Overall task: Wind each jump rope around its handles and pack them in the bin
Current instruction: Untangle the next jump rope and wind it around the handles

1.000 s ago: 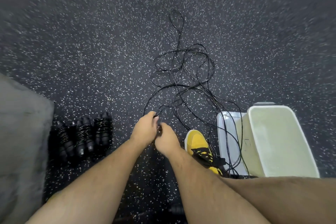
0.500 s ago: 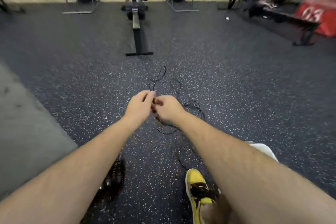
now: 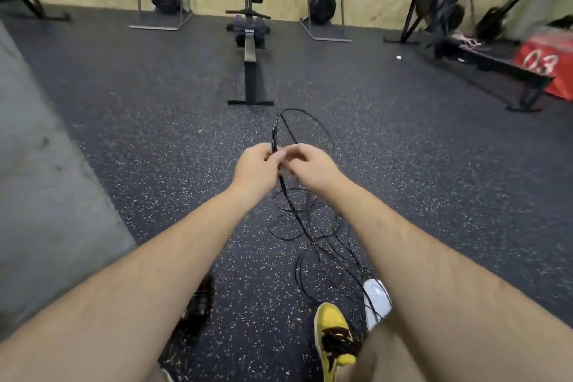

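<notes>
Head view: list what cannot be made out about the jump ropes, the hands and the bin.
- Bin: only a white corner shows; the right forearm hides the rest, so its contents cannot be told.
- Wound ropes: a dark blurred patch, mostly behind the left forearm; their number is unclear.
- Loose jump rope: thin tangled strands; how many ropes cannot be told.
- Left hand and right hand: both pinch the rope, but the fingers hide any handle.
</notes>
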Tool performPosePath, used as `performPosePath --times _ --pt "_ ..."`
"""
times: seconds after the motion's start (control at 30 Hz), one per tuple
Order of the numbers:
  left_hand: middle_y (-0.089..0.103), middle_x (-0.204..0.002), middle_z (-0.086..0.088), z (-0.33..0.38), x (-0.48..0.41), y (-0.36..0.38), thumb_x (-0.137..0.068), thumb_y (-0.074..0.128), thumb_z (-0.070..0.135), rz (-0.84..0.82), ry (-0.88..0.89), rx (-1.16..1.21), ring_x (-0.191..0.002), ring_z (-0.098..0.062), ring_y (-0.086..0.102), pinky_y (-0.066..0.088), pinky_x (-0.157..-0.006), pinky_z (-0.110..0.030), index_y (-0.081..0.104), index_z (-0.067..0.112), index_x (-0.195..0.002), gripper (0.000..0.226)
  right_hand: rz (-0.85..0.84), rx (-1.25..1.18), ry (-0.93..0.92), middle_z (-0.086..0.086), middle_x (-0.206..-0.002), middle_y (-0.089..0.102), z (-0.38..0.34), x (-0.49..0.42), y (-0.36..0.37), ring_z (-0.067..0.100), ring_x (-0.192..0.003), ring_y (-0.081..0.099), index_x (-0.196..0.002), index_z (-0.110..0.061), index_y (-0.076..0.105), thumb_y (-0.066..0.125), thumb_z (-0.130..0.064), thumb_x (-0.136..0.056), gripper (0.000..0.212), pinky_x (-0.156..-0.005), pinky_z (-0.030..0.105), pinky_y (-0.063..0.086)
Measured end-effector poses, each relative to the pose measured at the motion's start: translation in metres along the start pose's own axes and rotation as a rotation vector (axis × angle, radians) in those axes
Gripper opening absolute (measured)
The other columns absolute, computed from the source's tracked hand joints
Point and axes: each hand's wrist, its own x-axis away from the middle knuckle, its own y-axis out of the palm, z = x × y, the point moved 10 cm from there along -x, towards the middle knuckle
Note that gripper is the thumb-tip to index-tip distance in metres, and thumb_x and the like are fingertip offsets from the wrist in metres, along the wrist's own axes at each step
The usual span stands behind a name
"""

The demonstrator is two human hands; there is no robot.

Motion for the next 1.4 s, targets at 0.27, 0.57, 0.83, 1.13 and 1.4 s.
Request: performPosePath --times 0.27,0.57,0.83,1.13,1.4 --pt "0.076 -0.087 -0.003 -0.004 -0.022 -0.036 -0.098 0.054 0.036 0.079 -0.076 0.256 -0.065 -0.015 0.053 0.044 -0.061 -0.033 0.074 0.017 -0.089 0.029 -0.144 0.228 -0.005 0.002 -0.083 0.074 0.009 -0.010 0.040 0.027 -0.081 0.071 -0.088 -0.014 0.071 0.060 -0.021 -0.097 0.015 -0.077 0.041 0.058" --pt "0.069 -0.066 0.012 -0.037 0.003 -0.002 -0.100 0.060 0.008 -0.231 -0.149 0.163 -0.062 -0.008 0.053 0.045 -0.056 -0.021 0.064 0.013 -0.095 0.008 0.031 -0.187 -0.121 0.004 -0.083 0.073 -0.040 -0.024 0.025 0.007 -0.055 0.058 -0.098 -0.006 0.070 0.058 -0.008 -0.097 0.012 -0.055 0.028 0.054" --pt "0.072 -0.085 -0.005 -0.016 -0.023 -0.058 -0.102 0.057 0.010 0.069 -0.072 0.384 -0.069 -0.010 0.057 0.054 -0.064 -0.025 0.070 0.010 -0.094 0.016 -0.373 0.292 0.028 -0.001 -0.095 0.074 0.011 -0.010 0.065 0.013 -0.076 0.066 -0.100 -0.015 0.071 0.070 -0.021 -0.091 0.011 -0.073 0.030 0.056" --pt "0.067 -0.112 -0.008 -0.034 -0.003 -0.010 -0.089 0.050 -0.010 -0.219 -0.200 0.260 -0.077 -0.017 0.060 0.048 -0.059 -0.027 0.057 0.004 -0.128 0.042 0.014 0.279 -0.126 -0.004 -0.058 0.055 -0.023 -0.022 0.022 0.011 -0.053 0.044 -0.073 -0.009 0.065 0.064 -0.023 -0.093 0.024 -0.054 0.028 0.037" --pt "0.071 -0.068 0.003 -0.038 0.011 0.025 -0.103 0.052 0.008 -0.247 -0.166 0.147 -0.052 -0.009 0.054 0.045 -0.054 -0.022 0.068 -0.004 -0.093 0.022 0.029 0.041 -0.148 -0.006 -0.074 0.068 -0.039 -0.019 0.021 0.004 -0.059 0.056 -0.093 -0.016 0.072 0.056 -0.017 -0.096 0.016 -0.059 0.022 0.047"
